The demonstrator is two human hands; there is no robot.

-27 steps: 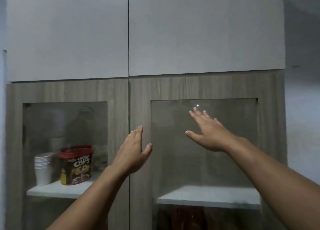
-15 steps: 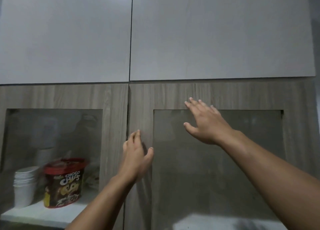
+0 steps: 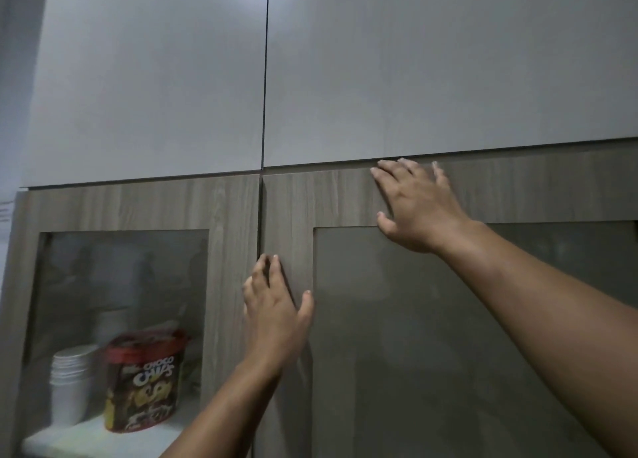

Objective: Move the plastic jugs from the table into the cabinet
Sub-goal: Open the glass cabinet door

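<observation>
Right hand (image 3: 416,205), fingers spread and empty, is now pressing higher on the cabinet door (image 3: 324,195) (top rail); left hand (image 3: 274,311), open, is staying at the door's inner edge.

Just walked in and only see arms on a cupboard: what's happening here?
A person is working at a wood-grain cabinet with glass-panelled doors, both shut. The left hand has its fingertips at the seam between the doors, and the right hand lies flat on the right door's top rail. Behind the left glass stand stacked white cups and a Choco Chips tub. No jugs are in view.
</observation>
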